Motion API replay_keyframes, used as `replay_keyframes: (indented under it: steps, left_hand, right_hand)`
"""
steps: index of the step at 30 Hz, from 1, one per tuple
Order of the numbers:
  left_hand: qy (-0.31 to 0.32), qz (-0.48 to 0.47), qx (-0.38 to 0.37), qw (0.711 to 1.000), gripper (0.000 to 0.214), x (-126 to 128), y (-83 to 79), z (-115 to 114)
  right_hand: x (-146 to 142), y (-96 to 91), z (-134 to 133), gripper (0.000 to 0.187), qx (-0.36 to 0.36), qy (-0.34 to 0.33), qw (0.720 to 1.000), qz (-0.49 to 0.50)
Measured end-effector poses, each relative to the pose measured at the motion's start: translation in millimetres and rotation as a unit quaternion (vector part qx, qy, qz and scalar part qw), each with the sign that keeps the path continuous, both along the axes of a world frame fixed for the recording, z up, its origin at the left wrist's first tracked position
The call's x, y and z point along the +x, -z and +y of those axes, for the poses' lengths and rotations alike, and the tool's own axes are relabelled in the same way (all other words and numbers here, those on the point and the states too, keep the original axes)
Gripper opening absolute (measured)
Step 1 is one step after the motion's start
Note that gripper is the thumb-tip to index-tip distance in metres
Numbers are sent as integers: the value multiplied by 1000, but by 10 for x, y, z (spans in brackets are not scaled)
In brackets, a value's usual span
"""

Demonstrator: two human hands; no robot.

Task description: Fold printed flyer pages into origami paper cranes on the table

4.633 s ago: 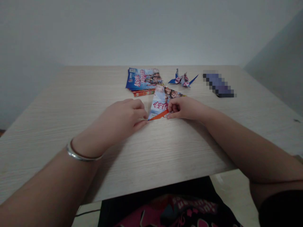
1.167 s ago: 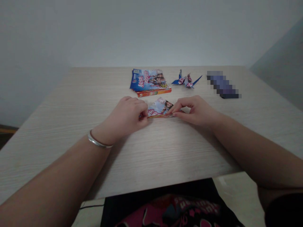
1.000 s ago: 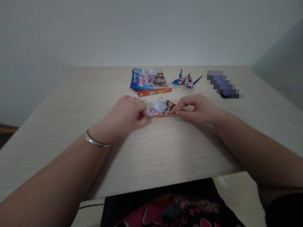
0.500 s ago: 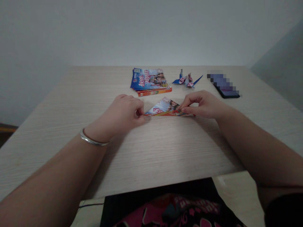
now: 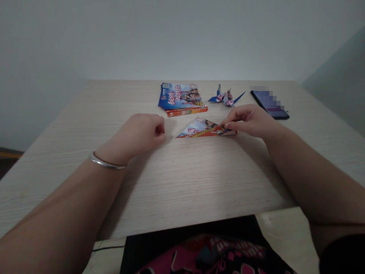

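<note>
Folding a printed leaflet, centre of frame

One folded leaflet, wedge-shaped, blue, white and orange; on a pale table, point toward frame left. One right hand, right of centre: thumb and forefinger clamped on the wedge's right end. One left hand, left of centre, silver bangle at wrist: fingers curled together, just off the point, nothing visible inside. Upper centre: leaflet stack, paper bird shapes. Upper right: phone. Step, as I judge it: setting a fold. Next move seems to call for steadying the free point.
</note>
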State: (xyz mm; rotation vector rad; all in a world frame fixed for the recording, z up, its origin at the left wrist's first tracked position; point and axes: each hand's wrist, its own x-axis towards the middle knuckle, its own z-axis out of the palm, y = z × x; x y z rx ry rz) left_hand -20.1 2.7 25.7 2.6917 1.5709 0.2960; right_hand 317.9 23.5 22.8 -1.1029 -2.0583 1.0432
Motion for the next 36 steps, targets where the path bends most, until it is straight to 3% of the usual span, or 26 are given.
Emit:
replay_keyframes:
  steps: [2,4,7,10,15,19,26,30,33,36]
  left_hand:
    - [-9,-96,12,995,16,22,14,-14]
    - [45,-156,31,986,31,68,47,-31]
    - [201,-98,-11,975,45,119,151,-35]
    - [228,-9,-50,972,49,110,274,-22]
    - [187,48,2,981,51,68,317,-53]
    - [174,49,19,983,51,95,224,-93]
    - [133,100,31,986,53,191,61,-181]
    - [109,127,43,985,54,246,-2,-259]
    - [92,132,40,986,50,289,-47,-301]
    - [82,132,28,987,37,306,-68,-304]
  right_hand:
    - [-50,26,-1,30,38,-8,999,0]
    - [-157,64,-23,20,78,-27,997,-5]
    - [-336,126,-64,13,151,-90,985,-4]
    - [-397,167,-62,15,202,-137,968,-51]
    - [-206,195,79,25,216,-133,960,-119]
    - [-104,184,145,22,243,-65,947,-198]
    - [-361,80,-100,22,343,33,912,-220]
    - [-525,78,-193,28,286,-4,927,-243]
    - [-575,130,-173,45,278,-11,915,-292]
    - [-557,222,-100,50,290,-47,910,-293]
